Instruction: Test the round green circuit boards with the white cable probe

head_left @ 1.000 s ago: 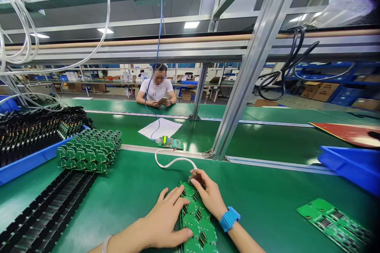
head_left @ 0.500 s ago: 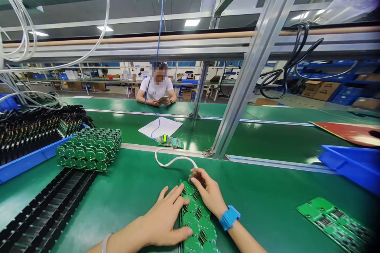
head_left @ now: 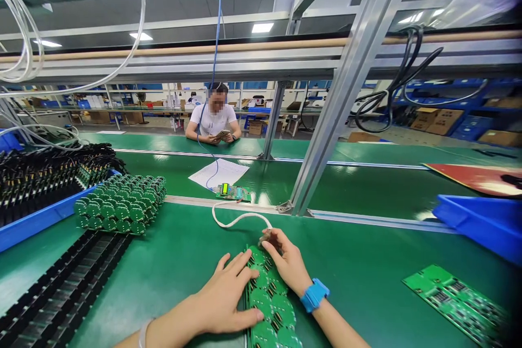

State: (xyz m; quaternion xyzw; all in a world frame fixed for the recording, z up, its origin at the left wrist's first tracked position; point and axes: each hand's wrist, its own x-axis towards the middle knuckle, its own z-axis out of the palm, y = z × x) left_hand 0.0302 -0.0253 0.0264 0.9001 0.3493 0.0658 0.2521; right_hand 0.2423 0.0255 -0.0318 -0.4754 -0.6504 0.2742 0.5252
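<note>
A green circuit board panel [head_left: 271,298] made of rounded boards lies lengthwise in front of me. My left hand [head_left: 222,299] rests on its left side, fingers spread, with the fingertips and thumb touching the board. At the panel's far end my right hand [head_left: 287,261] pinches a brownish probe head [head_left: 265,237], whose underside is hidden. From this head a white cable [head_left: 234,222] curves back to a small tester board [head_left: 233,192] with a lit yellow-green display. A blue band circles my right wrist.
On the left, stacked round green boards [head_left: 118,206] stand on a black slotted rack [head_left: 61,288]. Behind is a blue tray [head_left: 41,223] of black-wired parts. Another green panel [head_left: 457,299] and a blue bin [head_left: 481,223] are right. A metal post [head_left: 338,87] rises ahead. A person [head_left: 214,117] sits opposite.
The camera view has shifted slightly. Both hands keep nearly the same places on the panel, the right still pinching the probe head.
</note>
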